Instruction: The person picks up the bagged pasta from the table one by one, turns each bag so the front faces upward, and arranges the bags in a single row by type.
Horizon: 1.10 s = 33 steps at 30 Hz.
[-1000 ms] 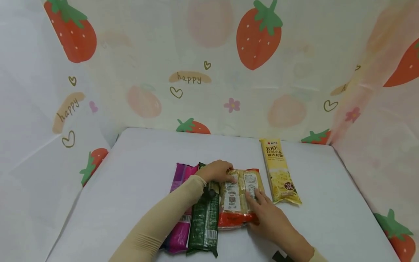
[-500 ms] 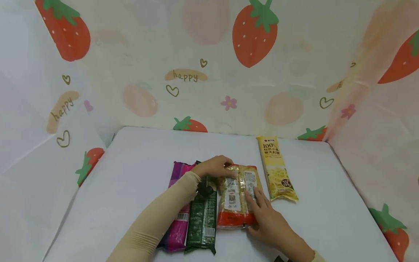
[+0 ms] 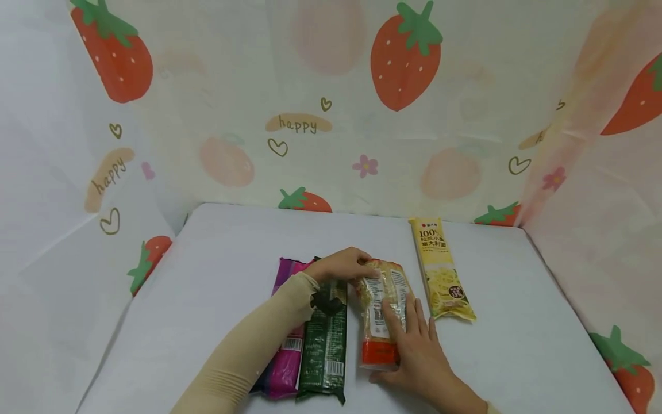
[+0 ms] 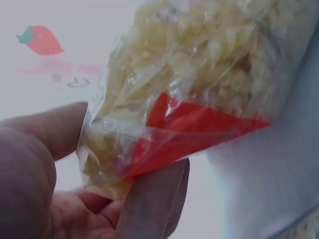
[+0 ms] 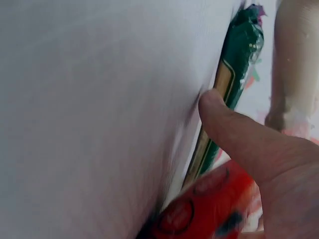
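A clear bag of pasta [image 3: 381, 310] with red ends and white printed labels is on the table, tilted with its left side raised. My left hand [image 3: 341, 265] pinches its far left corner; in the left wrist view, thumb and fingers hold the crinkled corner, and the pasta [image 4: 199, 55] shows through the plastic. Across the bag's right side rest the fairly straight fingers of my right hand [image 3: 421, 356], its thumb near the red near end. In the right wrist view, that thumb stands out above the red end [image 5: 214, 199]. The bag's underside is hidden in the head view.
Left of the bag lies a dark green spaghetti package [image 3: 323, 345], beside a purple and pink package [image 3: 284, 371] partly under my left sleeve [image 3: 248, 345]. A yellow pasta package [image 3: 442, 273] lies to the right. Strawberry-printed sheets [image 3: 233, 86] wall the table [image 3: 233, 241].
The bag, flat before, has tilted up on its left side and turned slightly, its near end shifting right, away from the green package. Both hands keep their contact with it.
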Each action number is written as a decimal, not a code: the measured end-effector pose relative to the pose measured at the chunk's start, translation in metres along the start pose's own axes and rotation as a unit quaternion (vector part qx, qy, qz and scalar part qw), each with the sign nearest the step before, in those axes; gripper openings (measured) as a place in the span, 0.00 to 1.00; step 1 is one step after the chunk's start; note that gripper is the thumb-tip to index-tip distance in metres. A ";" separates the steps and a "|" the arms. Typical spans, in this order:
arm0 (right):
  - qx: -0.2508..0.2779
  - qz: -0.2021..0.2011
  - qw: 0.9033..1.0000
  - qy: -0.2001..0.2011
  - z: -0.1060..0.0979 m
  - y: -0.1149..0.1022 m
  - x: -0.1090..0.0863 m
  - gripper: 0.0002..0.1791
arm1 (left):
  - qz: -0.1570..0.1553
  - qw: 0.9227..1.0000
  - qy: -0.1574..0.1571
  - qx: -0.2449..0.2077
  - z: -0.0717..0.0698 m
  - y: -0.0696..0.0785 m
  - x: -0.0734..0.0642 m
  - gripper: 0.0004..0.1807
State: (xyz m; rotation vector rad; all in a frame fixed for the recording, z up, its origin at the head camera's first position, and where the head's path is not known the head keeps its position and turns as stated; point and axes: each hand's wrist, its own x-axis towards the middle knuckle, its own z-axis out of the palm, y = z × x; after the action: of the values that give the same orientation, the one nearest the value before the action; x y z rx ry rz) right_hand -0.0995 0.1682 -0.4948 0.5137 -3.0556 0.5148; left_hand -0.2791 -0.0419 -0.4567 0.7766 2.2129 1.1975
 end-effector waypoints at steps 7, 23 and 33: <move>-0.037 -0.042 0.997 0.053 -0.001 -0.006 -0.001 0.71 | -0.037 0.998 0.015 -0.047 0.006 0.010 -0.001 0.22; 0.112 -0.041 0.990 0.070 -0.026 0.005 -0.004 0.58 | 0.003 0.983 0.024 -0.183 -0.002 0.007 -0.005 0.27; 0.326 0.019 0.943 0.064 -0.035 0.006 -0.005 0.40 | 0.059 0.972 -0.008 -0.228 0.000 0.004 -0.014 0.27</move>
State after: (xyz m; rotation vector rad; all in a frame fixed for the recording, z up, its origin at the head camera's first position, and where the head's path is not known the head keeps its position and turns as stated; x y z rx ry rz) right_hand -0.0985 0.1861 -0.4635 0.3929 -2.7135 1.5097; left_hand -0.2678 -0.0499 -0.4506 0.7255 1.7906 1.6699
